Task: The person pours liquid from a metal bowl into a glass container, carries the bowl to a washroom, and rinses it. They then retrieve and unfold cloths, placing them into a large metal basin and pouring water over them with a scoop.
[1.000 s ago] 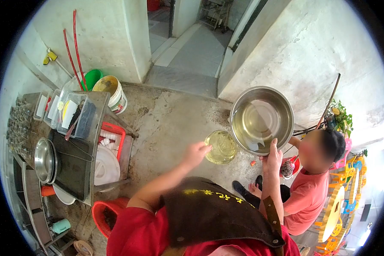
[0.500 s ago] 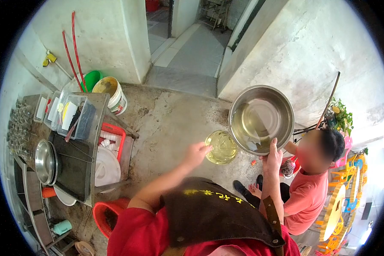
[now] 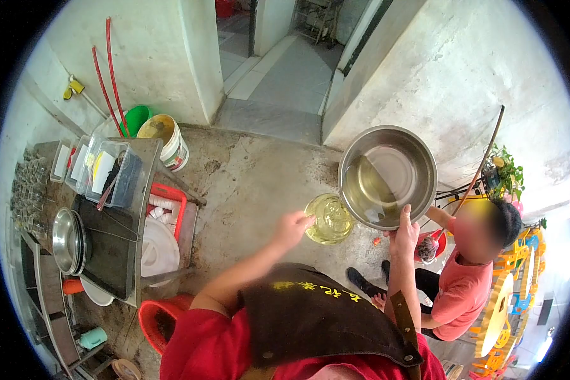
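My left hand (image 3: pixel 293 229) is closed on the left side of a clear jug (image 3: pixel 330 218) with a yellowish tint. The part inside my fingers is hidden. To the right, my right hand (image 3: pixel 404 235) grips the near rim of a round steel basin (image 3: pixel 410 166), thumb on the inner wall and fingers underneath. The basin is tilted, with a pale yellowish liquid (image 3: pixel 365 183) pooled toward its lower left, beside the jug. From this view I cannot tell whether the basin's edge touches the jug.
A person in a pink shirt (image 3: pixel 463 288) is close on my right, one arm reaching behind the basin. On my left, a metal table (image 3: pixel 147 152) carries plastic boxes (image 3: pixel 113 174) and steel bowls (image 3: pixel 66 240). A red bucket (image 3: pixel 155 323) stands by my left elbow.
The liquid in the basin covers less of the bottom and sits farther to the lower left. My hands have barely moved. The person beside me has shifted slightly right.
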`<state>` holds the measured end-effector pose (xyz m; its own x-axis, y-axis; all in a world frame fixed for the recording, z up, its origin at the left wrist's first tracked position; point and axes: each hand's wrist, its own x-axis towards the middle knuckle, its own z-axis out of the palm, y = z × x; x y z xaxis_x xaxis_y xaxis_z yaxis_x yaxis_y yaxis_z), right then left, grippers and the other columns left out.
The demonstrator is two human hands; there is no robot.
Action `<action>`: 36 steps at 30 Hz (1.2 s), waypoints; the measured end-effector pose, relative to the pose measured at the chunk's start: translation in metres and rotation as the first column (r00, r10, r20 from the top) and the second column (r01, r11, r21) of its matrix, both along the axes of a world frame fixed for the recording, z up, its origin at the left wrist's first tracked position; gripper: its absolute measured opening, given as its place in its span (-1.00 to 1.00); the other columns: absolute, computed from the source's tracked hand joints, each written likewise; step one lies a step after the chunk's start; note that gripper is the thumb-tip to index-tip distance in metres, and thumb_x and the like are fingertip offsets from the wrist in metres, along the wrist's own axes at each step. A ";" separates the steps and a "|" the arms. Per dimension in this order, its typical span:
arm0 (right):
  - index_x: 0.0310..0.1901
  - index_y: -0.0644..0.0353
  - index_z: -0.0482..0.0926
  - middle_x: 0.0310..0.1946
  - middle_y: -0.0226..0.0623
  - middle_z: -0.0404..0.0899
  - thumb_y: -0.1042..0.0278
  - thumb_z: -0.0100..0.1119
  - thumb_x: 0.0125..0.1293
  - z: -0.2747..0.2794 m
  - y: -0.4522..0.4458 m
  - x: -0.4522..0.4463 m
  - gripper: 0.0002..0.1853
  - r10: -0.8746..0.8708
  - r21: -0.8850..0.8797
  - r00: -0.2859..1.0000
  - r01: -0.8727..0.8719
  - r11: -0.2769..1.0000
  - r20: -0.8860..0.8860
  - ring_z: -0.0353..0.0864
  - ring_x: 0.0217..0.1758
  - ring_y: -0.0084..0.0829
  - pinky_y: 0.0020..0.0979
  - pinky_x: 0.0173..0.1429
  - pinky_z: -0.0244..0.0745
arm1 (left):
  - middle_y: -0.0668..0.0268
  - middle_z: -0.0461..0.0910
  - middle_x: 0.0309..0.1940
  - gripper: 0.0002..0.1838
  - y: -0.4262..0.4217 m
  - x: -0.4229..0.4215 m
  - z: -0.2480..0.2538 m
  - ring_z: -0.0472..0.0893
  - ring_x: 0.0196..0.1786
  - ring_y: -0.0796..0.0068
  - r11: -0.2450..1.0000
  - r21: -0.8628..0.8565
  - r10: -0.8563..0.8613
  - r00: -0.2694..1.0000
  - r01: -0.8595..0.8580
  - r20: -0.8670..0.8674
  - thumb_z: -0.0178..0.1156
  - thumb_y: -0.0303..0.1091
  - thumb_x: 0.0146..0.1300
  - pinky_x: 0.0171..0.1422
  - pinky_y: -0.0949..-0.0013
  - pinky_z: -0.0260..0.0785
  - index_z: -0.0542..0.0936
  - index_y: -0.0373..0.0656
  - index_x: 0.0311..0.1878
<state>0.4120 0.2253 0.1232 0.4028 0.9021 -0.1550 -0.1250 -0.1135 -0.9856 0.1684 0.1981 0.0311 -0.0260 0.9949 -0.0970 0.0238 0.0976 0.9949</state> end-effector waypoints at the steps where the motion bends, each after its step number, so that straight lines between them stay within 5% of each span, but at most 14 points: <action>1: -0.22 0.40 0.38 -0.51 -0.14 0.52 0.05 0.05 0.27 -0.001 0.000 0.001 -0.56 0.000 0.000 1.000 0.000 1.000 0.000 0.44 -0.72 -0.45 -0.54 -0.74 0.25 | 0.48 0.11 -0.75 -0.61 0.000 0.000 -0.001 0.12 -0.60 0.71 1.000 0.001 -0.001 1.000 0.001 0.005 0.18 -0.27 0.09 -0.55 0.48 0.03 0.27 -0.22 -0.70; 3: -0.20 0.40 0.38 -0.49 -0.14 0.52 0.07 0.04 0.28 -0.001 0.000 0.002 -0.57 0.012 -0.010 1.000 -0.012 1.000 0.010 0.48 -0.67 -0.43 -0.53 -0.72 0.29 | 0.48 0.11 -0.75 -0.61 0.000 0.000 -0.005 0.12 -0.60 0.71 1.000 0.001 -0.001 1.000 0.001 0.010 0.18 -0.28 0.09 -0.55 0.48 0.03 0.27 -0.22 -0.70; 5: -0.19 0.41 0.38 -0.47 -0.13 0.52 0.08 0.04 0.28 -0.002 -0.001 0.002 -0.57 0.022 0.002 1.000 -0.022 1.000 0.001 0.49 -0.64 -0.42 -0.52 -0.71 0.30 | 0.41 0.37 -0.74 -0.71 0.001 -0.003 -0.012 0.29 -0.60 0.66 0.998 0.011 -0.057 0.997 0.058 -0.057 0.14 -0.18 0.17 -0.51 0.43 0.14 0.57 -0.24 -0.48; 8: -0.18 0.42 0.38 -0.44 -0.13 0.52 0.09 0.03 0.29 -0.002 -0.001 0.002 -0.57 0.042 0.019 0.999 -0.042 0.999 -0.008 0.51 -0.61 -0.41 -0.52 -0.70 0.31 | 0.48 0.13 -0.75 -0.61 -0.001 0.001 -0.001 0.13 -0.59 0.72 1.000 0.002 0.004 1.000 -0.004 0.010 0.17 -0.28 0.11 -0.55 0.49 0.05 0.27 -0.21 -0.70; 25: -0.19 0.40 0.39 -0.44 -0.15 0.52 0.07 0.07 0.26 -0.008 -0.001 0.004 -0.57 0.053 0.062 0.999 -0.054 0.997 0.009 0.52 -0.59 -0.42 -0.52 -0.71 0.32 | 0.53 0.20 -0.73 -0.65 0.003 0.003 -0.008 0.17 -0.57 0.74 0.999 -0.035 -0.011 1.000 0.012 0.012 0.17 -0.27 0.13 -0.52 0.53 0.07 0.35 -0.21 -0.67; 36: -0.15 0.35 0.38 -0.40 -0.19 0.52 0.03 0.08 0.24 -0.018 0.003 0.014 -0.55 -0.061 -0.144 0.984 0.037 0.989 -0.167 0.49 -0.59 -0.42 -0.51 -0.69 0.26 | 0.53 0.22 -0.74 -0.66 0.003 0.002 -0.021 0.16 -0.58 0.73 1.000 0.014 0.008 1.000 -0.009 0.025 0.18 -0.30 0.12 -0.54 0.51 0.05 0.35 -0.21 -0.67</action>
<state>0.4264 0.2284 0.1052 0.4028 0.8465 -0.3481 -0.2991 -0.2377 -0.9241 0.1708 0.2007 0.0102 -0.0322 0.9960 -0.0839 -0.0014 0.0839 0.9965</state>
